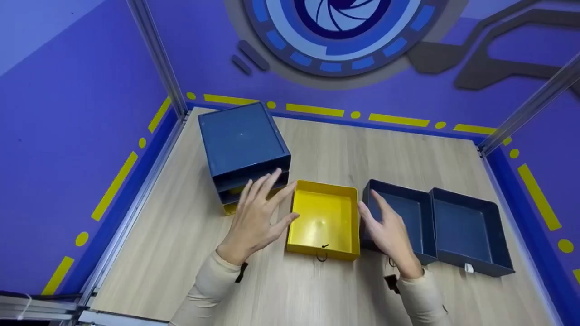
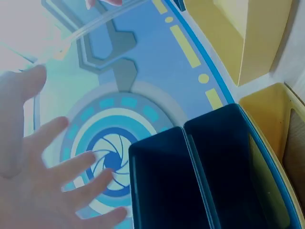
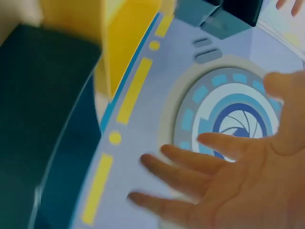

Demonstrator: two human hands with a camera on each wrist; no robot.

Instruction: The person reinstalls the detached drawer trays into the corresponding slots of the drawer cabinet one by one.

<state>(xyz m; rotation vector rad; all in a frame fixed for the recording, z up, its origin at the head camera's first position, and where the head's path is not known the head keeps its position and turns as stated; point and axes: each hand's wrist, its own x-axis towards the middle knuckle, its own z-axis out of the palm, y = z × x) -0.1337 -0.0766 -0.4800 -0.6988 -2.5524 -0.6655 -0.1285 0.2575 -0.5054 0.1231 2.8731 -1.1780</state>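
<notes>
Between the two hands a yellow drawer [image 1: 319,217] lies open side up on the table, a small dark loop on its front. My left hand [image 1: 258,217] is held with fingers spread, left of that drawer and in front of the dark blue cabinet [image 1: 244,136]. In the left wrist view the palm and straight fingers of the left hand [image 2: 62,176] hold nothing. My right hand [image 1: 389,228] hovers over the nearer dark blue drawer [image 1: 405,217], thumb toward the yellow one. The right wrist view shows the right hand [image 3: 228,176] with fingers extended and nothing in them.
A second dark blue drawer [image 1: 466,226] with a white tab stands against the first, toward the table's right side. The cabinet's front slots face the near side, with yellow at the bottom. Purple walls [image 1: 317,97] and metal posts [image 1: 158,54] enclose the wooden table [image 1: 156,253].
</notes>
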